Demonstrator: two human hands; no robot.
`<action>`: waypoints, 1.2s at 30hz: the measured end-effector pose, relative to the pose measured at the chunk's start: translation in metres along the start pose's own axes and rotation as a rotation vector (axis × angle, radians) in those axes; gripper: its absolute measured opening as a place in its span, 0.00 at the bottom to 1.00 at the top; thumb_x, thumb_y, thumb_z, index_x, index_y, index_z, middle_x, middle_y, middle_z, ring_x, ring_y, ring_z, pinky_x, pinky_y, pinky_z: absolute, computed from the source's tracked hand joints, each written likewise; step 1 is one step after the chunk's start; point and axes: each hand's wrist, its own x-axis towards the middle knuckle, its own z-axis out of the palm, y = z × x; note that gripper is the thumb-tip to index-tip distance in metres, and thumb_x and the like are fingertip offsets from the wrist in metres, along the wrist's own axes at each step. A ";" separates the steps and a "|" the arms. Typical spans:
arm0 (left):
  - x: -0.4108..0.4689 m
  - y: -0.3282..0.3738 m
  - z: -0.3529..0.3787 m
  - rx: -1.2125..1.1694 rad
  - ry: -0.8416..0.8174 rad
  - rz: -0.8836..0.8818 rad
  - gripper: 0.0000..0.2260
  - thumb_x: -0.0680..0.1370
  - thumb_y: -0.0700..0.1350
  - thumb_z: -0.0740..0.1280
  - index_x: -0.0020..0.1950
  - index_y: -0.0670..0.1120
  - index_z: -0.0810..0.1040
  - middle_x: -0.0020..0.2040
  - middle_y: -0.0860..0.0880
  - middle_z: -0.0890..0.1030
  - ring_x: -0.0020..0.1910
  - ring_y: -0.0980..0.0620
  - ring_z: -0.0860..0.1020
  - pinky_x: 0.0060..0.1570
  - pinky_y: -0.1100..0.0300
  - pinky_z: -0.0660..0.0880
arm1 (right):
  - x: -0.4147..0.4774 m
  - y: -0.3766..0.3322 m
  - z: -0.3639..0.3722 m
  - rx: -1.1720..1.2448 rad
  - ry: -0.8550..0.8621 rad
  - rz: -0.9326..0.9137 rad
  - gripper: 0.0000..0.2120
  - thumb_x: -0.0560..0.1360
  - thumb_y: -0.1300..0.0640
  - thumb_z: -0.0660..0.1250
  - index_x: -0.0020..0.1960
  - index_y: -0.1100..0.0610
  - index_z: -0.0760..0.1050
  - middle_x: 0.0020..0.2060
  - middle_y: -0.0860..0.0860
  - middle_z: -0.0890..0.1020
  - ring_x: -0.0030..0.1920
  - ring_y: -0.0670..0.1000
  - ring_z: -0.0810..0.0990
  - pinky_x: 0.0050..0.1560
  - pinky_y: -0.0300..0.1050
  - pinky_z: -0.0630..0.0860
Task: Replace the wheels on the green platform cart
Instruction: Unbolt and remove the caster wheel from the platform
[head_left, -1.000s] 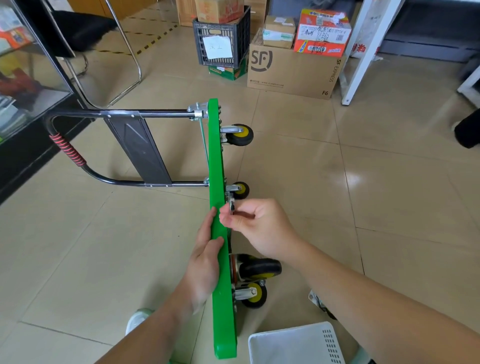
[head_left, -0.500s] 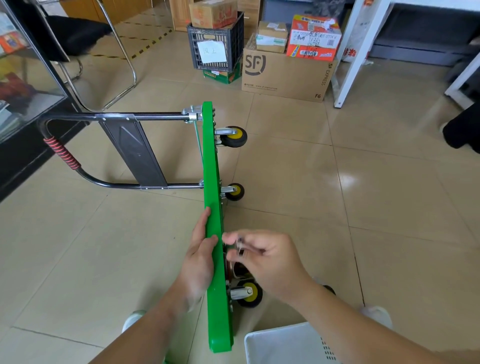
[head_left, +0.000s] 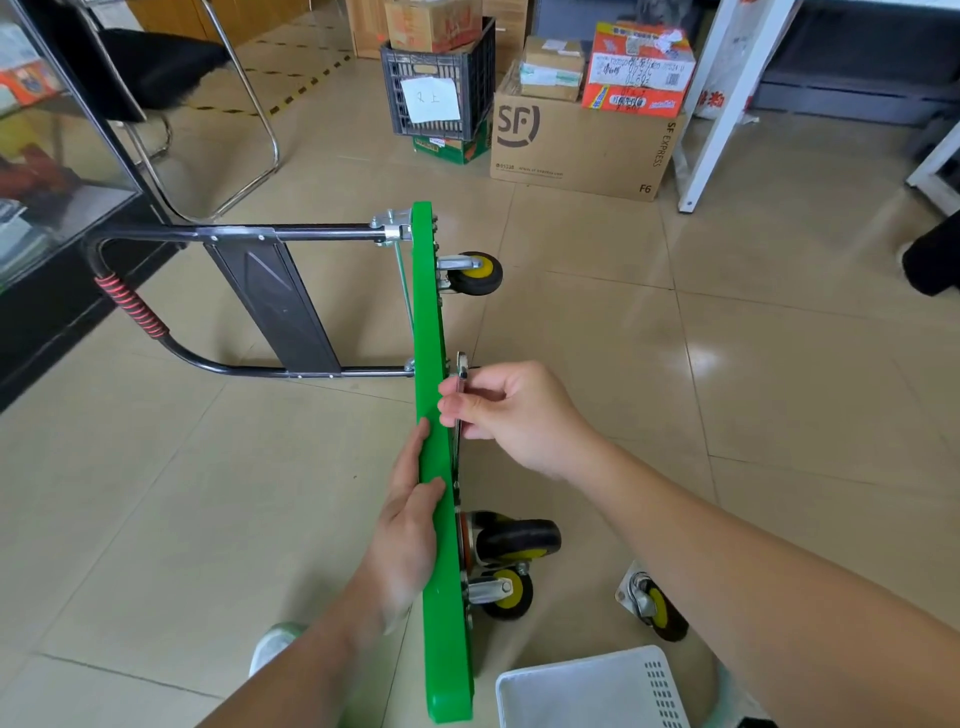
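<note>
At six o'clock, nearest the person, a white perforated basket (head_left: 587, 686) sits on the tiled floor (head_left: 779, 389). A loose caster (head_left: 652, 605) lies just beyond it, toward one o'clock. The green platform cart (head_left: 439, 467) stands on its long edge, running from six up toward twelve o'clock, its wheels facing three o'clock. At its near end are a large black caster (head_left: 514, 538) and a small yellow-hubbed caster (head_left: 501, 592). The left hand (head_left: 410, 525) lies flat against the deck's nine o'clock face, fingers straight, thumb on the upper edge. Farther up, the right hand (head_left: 519, 415) pinches a slim metal wrench (head_left: 460, 384) with curled fingers, close against the underside. Beyond it is the far caster (head_left: 472, 273). The black handle (head_left: 130, 306) reaches toward nine o'clock. At twelve o'clock stand an SF Express carton (head_left: 582, 145) and a black crate (head_left: 439, 78).
</note>
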 end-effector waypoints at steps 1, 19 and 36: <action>0.000 0.001 0.001 0.001 0.001 0.006 0.26 0.83 0.42 0.57 0.80 0.59 0.61 0.79 0.55 0.66 0.78 0.56 0.64 0.80 0.49 0.57 | 0.004 0.000 0.000 -0.024 -0.031 0.013 0.05 0.78 0.57 0.72 0.45 0.49 0.84 0.41 0.50 0.88 0.47 0.44 0.86 0.48 0.42 0.84; -0.003 0.005 0.001 0.030 -0.003 -0.010 0.27 0.85 0.37 0.54 0.81 0.57 0.60 0.79 0.53 0.67 0.77 0.53 0.65 0.79 0.48 0.59 | 0.000 0.007 0.011 0.024 -0.025 0.089 0.07 0.78 0.58 0.72 0.45 0.47 0.84 0.41 0.50 0.88 0.48 0.47 0.86 0.52 0.43 0.84; -0.008 0.012 0.001 -0.021 -0.013 -0.022 0.27 0.85 0.36 0.54 0.79 0.60 0.62 0.76 0.52 0.71 0.74 0.53 0.70 0.76 0.56 0.64 | -0.108 0.051 0.032 -0.004 0.146 -0.290 0.10 0.75 0.64 0.67 0.52 0.59 0.86 0.53 0.49 0.87 0.57 0.50 0.85 0.55 0.55 0.83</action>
